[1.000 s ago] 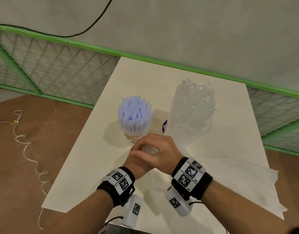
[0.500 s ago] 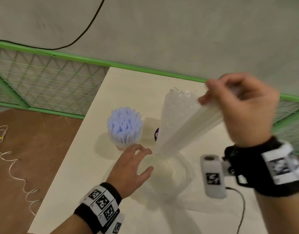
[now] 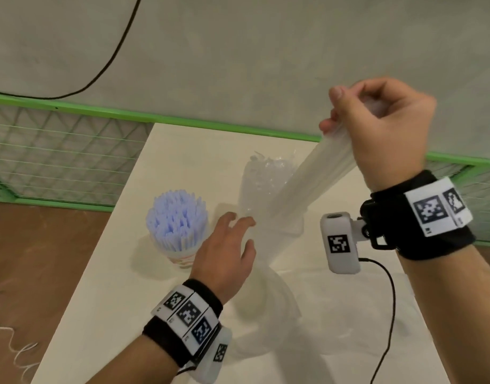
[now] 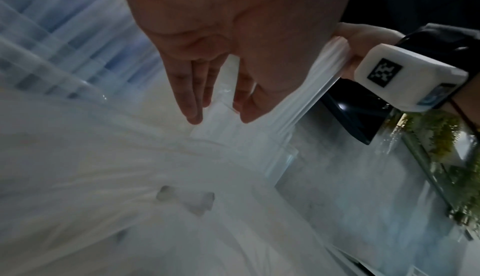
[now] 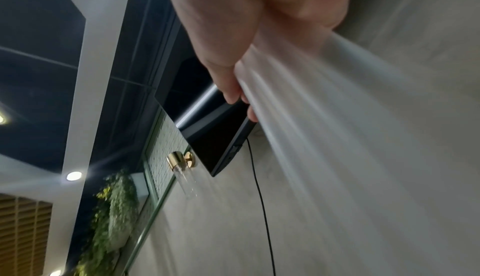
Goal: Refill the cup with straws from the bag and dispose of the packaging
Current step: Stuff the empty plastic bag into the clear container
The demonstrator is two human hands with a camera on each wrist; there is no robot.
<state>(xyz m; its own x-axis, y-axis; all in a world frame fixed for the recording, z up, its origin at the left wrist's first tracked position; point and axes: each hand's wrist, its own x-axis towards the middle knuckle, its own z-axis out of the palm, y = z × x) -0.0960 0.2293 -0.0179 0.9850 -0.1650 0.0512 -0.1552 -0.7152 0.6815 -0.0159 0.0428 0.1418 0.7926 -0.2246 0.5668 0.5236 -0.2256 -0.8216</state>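
Straws point(image 3: 304, 200) | right hand point(image 3: 382, 134) clutches bundle | left hand point(image 3: 227, 253) loose | white table point(image 3: 122, 273), grey wall point(image 3: 238, 51)

Motion-blurred bag point(image 5: 363, 136) beside right hand point(image 5: 233, 23), fingertips hidden.

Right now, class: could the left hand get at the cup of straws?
Probably yes. The left hand is open and holds nothing, beside the cup, with nothing between them; the right hand holds the bag off to the other side.
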